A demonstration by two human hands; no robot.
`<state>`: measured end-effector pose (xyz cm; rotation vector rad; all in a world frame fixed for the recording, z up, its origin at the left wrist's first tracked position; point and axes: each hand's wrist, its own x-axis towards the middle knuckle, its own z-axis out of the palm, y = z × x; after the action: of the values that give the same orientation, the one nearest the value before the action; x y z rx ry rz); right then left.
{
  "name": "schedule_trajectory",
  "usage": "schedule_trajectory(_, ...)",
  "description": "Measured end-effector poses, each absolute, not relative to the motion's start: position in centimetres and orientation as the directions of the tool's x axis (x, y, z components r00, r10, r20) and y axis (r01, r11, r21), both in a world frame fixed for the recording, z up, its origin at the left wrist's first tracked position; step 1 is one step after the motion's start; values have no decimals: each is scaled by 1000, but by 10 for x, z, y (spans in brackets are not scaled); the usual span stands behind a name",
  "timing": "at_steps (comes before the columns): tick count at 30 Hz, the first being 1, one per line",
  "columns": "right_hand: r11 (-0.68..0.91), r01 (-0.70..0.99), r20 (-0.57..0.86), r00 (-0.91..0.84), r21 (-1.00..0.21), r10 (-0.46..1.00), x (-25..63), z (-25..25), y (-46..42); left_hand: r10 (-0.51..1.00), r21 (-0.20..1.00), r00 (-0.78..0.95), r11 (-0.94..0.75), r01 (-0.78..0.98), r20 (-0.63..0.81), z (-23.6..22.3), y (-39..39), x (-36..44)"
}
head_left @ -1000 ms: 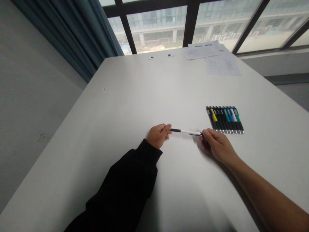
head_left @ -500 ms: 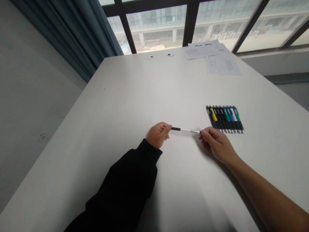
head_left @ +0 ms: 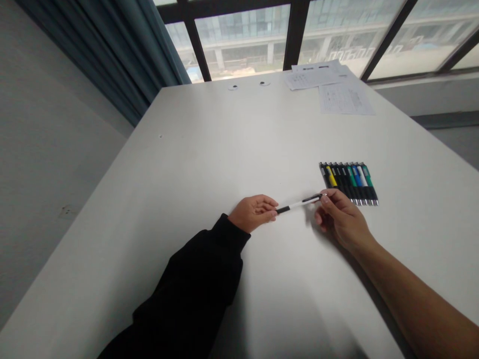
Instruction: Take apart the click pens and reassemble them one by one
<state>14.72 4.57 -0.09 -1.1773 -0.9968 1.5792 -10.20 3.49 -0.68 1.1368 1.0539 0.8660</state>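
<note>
A black-and-white pen (head_left: pixel 297 204) is stretched between my two hands just above the table, slanting up to the right. My right hand (head_left: pixel 344 219) pinches its clip end between thumb and fingers. At the black grip end, my left hand (head_left: pixel 252 212) has its thumb and fingertips loosely closed on the pen, hiding its tip. Just beyond my right hand lies a tight row of pens (head_left: pixel 348 182), side by side, with black grips and black, yellow, green, blue and white barrels.
Several printed paper sheets (head_left: pixel 342 92) lie at the far right of the white table (head_left: pixel 209 144). Two small round fittings sit near its back edge. A blue-grey curtain (head_left: pixel 130 55) hangs at the left, beside the windows.
The pen has turned so its clip shows and its right end is higher. My left hand has shifted slightly right and its fingers have loosened; my right hand has moved slightly right.
</note>
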Motion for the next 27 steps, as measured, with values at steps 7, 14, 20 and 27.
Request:
schedule_trajectory(7, -122, 13, -119, -347, -992, 930, 148, 3, 39, 707, 942, 650, 334, 39, -278, 2, 21, -79)
schedule_trajectory(14, 146, 303, -32, -511, -942, 859, 143, 5, 29, 920, 973, 363, 199, -115, -145, -10, 24, -78)
schedule_trajectory(20, 184, 337, 5, -470, -923, 883, 143, 0, 26, 961, 982, 273, 90, -167, -42, -13, 26, -76)
schedule_trajectory(27, 225, 318, 82, -407, -921, 910, 141, 1, 26, 968, 969, 232, 140, -206, -90, -10, 22, -65)
